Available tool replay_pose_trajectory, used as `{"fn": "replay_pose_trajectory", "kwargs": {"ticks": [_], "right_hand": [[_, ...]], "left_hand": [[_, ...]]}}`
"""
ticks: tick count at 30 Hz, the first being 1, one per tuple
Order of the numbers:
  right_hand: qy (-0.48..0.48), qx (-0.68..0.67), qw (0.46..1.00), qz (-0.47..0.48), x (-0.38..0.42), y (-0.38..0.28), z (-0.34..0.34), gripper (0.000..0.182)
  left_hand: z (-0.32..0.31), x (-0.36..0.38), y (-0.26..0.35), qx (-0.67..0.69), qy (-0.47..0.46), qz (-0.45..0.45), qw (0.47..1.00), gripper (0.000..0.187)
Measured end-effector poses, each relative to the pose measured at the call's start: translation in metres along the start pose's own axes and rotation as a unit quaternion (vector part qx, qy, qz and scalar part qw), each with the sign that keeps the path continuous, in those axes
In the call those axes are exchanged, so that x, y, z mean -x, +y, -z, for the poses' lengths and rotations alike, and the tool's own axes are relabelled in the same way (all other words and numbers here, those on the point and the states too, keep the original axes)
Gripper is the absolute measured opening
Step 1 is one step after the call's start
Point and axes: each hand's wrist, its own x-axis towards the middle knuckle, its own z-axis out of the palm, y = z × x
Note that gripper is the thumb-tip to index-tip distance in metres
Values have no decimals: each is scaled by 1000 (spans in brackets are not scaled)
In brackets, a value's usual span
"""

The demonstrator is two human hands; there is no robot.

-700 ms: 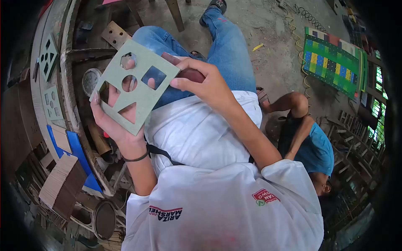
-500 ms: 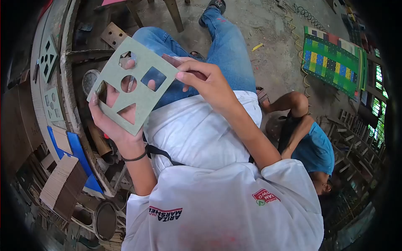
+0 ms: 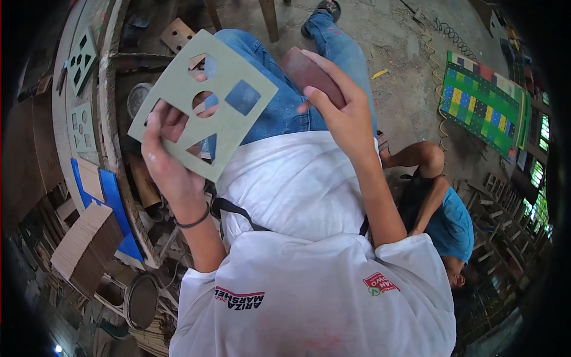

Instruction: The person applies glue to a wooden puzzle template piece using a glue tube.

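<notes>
A pale green board [image 3: 235,128] with several cut-out shapes, among them a circle, a square and a triangle, is tilted above my lap. My left hand [image 3: 172,166] grips it from its lower left side, with the thumb on the front face and fingers showing through a cut-out. To the right of the board, my right hand [image 3: 342,116] is closed around a reddish-brown sanding block [image 3: 312,76]. The block is apart from the board, over my knee.
On the bench [image 3: 98,77] at left lie two similar cut-out boards [image 3: 81,61] and a blue panel [image 3: 122,205]. Cardboard [image 3: 86,247] sits below. At right, a person in a blue shirt [image 3: 455,223] crouches near a colourful panel [image 3: 485,107] on the floor.
My right hand has moved away from the board's right edge with the sanding block, turning its face into view. My left hand has shifted the board slightly rightward and turned it.
</notes>
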Motion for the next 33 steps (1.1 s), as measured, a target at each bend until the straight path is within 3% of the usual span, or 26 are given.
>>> {"fn": "replay_pose_trajectory", "kwargs": {"ticks": [2,4,5,8,10,11,12,14,16,21,24,26,27,29,33], "right_hand": [[7,-38,999,27,4,5,-10,45],[-9,75,987,140,10,7,-17,47],[-7,204,953,223,11,8,-18,51],[-1,235,955,181,18,12,-30,54],[-1,196,969,149,18,9,-31,52],[0,155,981,115,18,8,-32,51],[-1,156,981,116,17,9,-31,51],[14,260,941,216,16,11,-29,43],[3,263,947,185,15,8,-25,40],[-59,250,960,112,11,4,-17,36],[-146,238,958,67,10,5,-25,36],[-59,-17,998,18,14,8,-45,40],[-62,-18,998,16,13,14,-46,40],[-144,129,973,129,9,33,-45,46],[-208,176,952,137,8,32,-54,46]], "left_hand": [[-5,-1,-2,16,-27,-7,999,58],[-13,-4,-7,34,-25,-15,999,59],[-16,-6,-9,71,-17,-21,997,59],[-20,-9,-14,102,15,-30,994,62],[-19,-12,-14,316,-86,-13,945,69],[-20,-12,-13,316,-85,-14,945,69],[-21,-13,-13,334,-91,-16,938,73],[-24,-14,-12,355,-95,-17,930,76],[-27,-16,-12,327,-81,-18,941,87],[-19,-20,-15,245,-63,-26,967,88],[-13,-23,-19,200,-57,-26,978,82],[-9,-27,-21,182,-53,-22,982,77],[-8,-29,-21,160,-41,-7,986,74],[-6,-31,-22,119,-33,10,992,69],[3,-33,-12,39,-29,2,999,75]]}}
